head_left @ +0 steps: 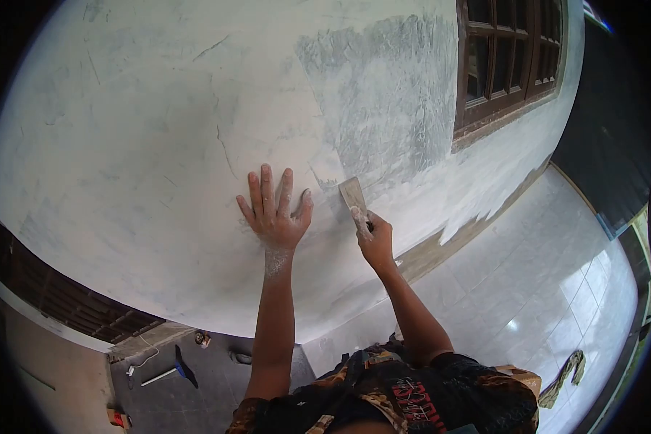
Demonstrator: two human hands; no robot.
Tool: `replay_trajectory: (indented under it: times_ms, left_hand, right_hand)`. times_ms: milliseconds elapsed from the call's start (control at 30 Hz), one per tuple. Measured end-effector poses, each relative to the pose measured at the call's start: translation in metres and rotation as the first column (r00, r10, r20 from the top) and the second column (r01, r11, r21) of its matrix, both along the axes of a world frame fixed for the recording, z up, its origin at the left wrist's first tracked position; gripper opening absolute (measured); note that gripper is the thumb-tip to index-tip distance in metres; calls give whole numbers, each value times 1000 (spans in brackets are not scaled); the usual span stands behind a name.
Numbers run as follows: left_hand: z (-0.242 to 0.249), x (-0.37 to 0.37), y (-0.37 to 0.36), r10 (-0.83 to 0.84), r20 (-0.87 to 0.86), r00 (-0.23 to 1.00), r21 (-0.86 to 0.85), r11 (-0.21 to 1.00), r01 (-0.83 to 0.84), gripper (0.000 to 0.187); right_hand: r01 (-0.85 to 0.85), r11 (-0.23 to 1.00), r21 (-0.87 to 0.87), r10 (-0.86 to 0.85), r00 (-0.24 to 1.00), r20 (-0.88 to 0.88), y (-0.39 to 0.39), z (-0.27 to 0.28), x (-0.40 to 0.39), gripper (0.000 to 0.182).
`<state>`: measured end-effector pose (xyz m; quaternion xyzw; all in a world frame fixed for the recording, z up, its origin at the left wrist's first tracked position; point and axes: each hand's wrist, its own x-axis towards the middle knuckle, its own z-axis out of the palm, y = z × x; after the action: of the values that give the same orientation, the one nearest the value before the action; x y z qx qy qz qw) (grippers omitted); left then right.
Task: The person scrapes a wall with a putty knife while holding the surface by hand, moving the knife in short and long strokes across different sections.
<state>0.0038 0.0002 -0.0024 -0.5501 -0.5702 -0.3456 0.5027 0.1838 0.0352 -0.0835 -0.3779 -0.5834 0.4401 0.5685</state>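
A flat, smeared scraper [351,192], tilted up-left, apparently touches the white wall [159,145] patched with grey.

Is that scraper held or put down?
Held: the right hand grips the scraper at its lower end, leaving the flat upper part showing. Whether its edge touches the wall, I cannot tell.

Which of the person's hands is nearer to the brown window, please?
Right. The right hand, holding a scraper, is below and left of the window in the picture; the left hand, spread against the wall, is farther left.

White wall [267,130], mottled grey patch [390,94], brown window frame [495,108]
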Motion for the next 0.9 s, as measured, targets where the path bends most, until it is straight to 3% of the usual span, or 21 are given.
replay_trajectory:
  times_ms: [67,300,367,500,600,700,767,900]
  left_hand:
    - [0,-1,0,-5,1,1000,1,1000,5,53]
    - [1,0,-2,-28,-15,1000,-23,999,27,57]
    - [0,-1,-2,-28,-18,999,-24,999,28,57]
    - [2,0,-3,-26,-24,999,-26,999,25,57]
    - [1,1,-3,-23,-14,1000,-22,1000,22,57]
    - [2,0,-3,-11,-33,999,-17,1000,10,57]
    - [2,0,-2,-2,-40,999,-12,1000,2,57]
    - [0,0,-1,-6,-38,999,-8,1000,5,57]
  right_hand:
    - [-2,998,-64,4,1000,28,1,-20,0,49]
    - [-2,1000,21,2,1000,26,4,6,2,51]
    - [6,998,-69,-4,999,34,0,-11,3,51]
    - [0,998,-57,4,998,68,7,-8,0,50]
    - [-50,998,-28,49,998,-45,10,-1,-3,50]
    - [-19,1000,-23,20,999,38,4,-11,2,49]
    - [-22,994,-108,25,999,35,1,-13,3,48]
    - [-15,1000,-20,14,1000,-1,8,-8,1,48]
